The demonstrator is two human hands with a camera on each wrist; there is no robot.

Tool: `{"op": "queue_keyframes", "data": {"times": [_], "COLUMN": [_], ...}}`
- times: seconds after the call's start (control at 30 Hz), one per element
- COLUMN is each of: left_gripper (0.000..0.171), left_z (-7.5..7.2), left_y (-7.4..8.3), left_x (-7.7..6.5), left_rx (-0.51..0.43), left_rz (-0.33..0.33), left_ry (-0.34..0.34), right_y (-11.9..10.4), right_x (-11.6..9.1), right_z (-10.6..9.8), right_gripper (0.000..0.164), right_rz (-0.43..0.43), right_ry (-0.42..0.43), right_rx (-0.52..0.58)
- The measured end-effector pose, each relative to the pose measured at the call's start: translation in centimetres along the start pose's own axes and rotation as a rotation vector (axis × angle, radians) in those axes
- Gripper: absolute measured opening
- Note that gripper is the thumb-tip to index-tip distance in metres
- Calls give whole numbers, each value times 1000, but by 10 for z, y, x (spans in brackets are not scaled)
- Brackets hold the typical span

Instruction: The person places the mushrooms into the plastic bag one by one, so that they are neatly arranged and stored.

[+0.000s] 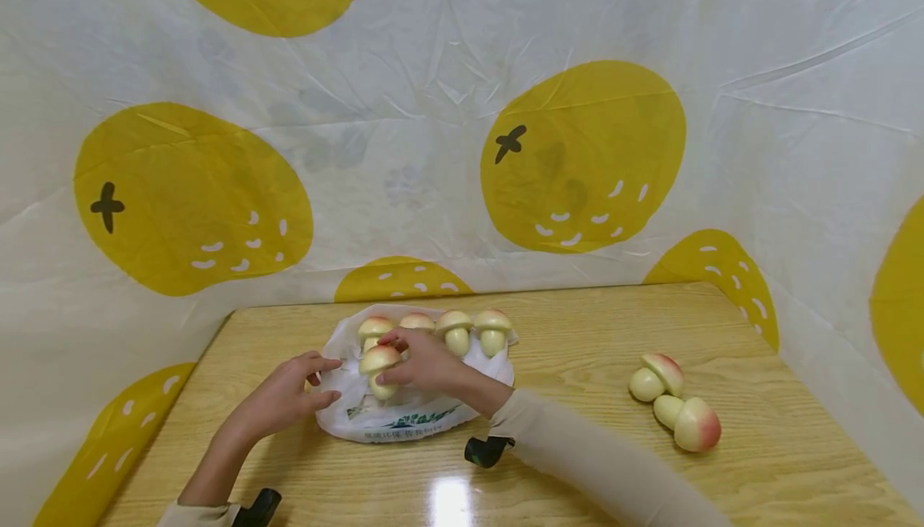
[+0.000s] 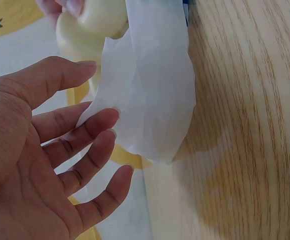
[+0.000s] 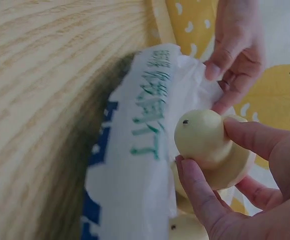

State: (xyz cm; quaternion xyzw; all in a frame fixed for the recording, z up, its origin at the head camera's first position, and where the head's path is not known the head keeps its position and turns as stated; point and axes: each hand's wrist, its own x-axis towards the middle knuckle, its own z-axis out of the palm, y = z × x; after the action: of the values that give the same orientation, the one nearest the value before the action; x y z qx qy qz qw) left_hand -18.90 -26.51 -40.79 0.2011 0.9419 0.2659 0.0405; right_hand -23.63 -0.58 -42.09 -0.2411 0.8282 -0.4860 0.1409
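Right hand (image 1: 426,360) pinches a mushroom (image 1: 378,359) over the white bag's (image 1: 338,413) left part; left hand (image 1: 277,395) unclenched, thumb and fingers apart, at its left edge. Mushroom looks light, stiff, slick; best pinched by stem.

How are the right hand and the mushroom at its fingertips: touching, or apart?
Touching. The right wrist view shows the right hand pinching the mushroom, with thumb and finger against its surface.

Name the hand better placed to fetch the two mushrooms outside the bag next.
The right hand, probably: it is nearer the loose mushrooms, though it must first release the mushroom in its grip. The left hand is at the left edge of the bag.
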Motion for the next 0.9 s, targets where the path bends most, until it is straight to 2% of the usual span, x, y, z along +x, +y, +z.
{"op": "queue_keyframes", "data": {"times": [0.13, 0.37, 0.53, 0.73, 0.9], "left_gripper": [48, 47, 47, 47, 48], "left_z": [0, 1, 1, 1, 1], "left_y": [1, 1, 2, 2, 3], "left_x": [0, 0, -1, 0, 0], "left_rx": [-6, -4, -12, -9, -9], "left_rz": [-3, 10, 0, -8, 15], "left_ry": [-6, 1, -6, -9, -8], "right_y": [2, 4, 3, 1, 3], "right_x": [2, 3, 0, -2, 0], "right_z": [10, 24, 29, 29, 26], "right_gripper": [58, 55, 56, 53, 52], "right_rz": [-17, -104, -100, -97, -116], "right_ry": [19, 51, 80, 95, 81], "right_rx": [-83, -219, -330, -334, -332]}}
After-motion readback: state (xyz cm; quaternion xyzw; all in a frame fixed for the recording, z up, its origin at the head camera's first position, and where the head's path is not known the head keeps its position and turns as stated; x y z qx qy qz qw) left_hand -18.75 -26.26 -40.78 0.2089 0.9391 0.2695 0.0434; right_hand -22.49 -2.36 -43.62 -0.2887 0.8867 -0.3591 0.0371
